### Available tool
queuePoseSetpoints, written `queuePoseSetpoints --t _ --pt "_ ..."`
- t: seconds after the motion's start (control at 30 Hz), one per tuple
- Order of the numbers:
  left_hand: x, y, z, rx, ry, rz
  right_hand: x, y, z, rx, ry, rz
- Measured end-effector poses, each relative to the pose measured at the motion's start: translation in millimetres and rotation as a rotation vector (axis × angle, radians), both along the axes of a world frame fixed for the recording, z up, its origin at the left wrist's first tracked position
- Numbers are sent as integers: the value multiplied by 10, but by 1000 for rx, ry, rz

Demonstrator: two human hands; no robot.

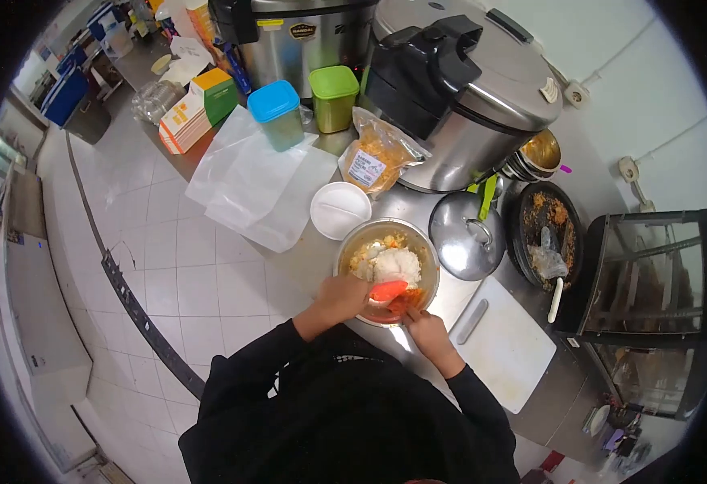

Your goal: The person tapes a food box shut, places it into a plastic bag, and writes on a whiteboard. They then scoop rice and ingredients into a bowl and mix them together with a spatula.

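A metal bowl (343, 252) stands on the counter in front of me, with a mound of white rice (397, 266) inside. Yellowish bits lie beside the rice, and orange-red food is at the near side. My left hand (342, 298) is closed around a red spatula (388, 290), whose blade is over the rice. At the bowl's near right rim, my right hand (428, 332) has its fingers closed on the edge; the fingertips are partly hidden. A white round lid or dish (340, 210) lies just beyond the bowl.
Right of the bowl are a metal lid (462, 242), a white cutting board (523, 347) with a knife (473, 320), and a dark pan (523, 242). Large cookers (482, 121), blue-lidded (275, 101) and green (333, 98) containers, a food bag (373, 157) and plastic sheets (248, 177) stand behind.
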State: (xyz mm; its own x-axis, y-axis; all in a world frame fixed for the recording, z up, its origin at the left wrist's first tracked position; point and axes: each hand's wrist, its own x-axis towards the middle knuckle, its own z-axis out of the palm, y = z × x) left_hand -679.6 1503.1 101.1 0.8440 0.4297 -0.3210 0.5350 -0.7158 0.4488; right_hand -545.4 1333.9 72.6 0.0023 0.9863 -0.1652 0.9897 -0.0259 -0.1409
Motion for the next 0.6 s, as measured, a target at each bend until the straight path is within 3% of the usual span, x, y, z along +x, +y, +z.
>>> queuePoseSetpoints --t 0.07,0.13,0.33,0.4,0.6 --pt "-47 -81 157 4 10 -24 39 -66 -87 65 -6 27" --pt "-91 -207 270 11 25 -60 55 -130 -179 313 104 40" --pt "11 -496 252 -22 -121 -185 62 -191 -315 475 158 27" --pt "32 -518 241 52 -284 -303 87 -227 -389 513 173 29" --pt "72 -468 420 2 -49 -174 76 -227 -463 527 205 27"
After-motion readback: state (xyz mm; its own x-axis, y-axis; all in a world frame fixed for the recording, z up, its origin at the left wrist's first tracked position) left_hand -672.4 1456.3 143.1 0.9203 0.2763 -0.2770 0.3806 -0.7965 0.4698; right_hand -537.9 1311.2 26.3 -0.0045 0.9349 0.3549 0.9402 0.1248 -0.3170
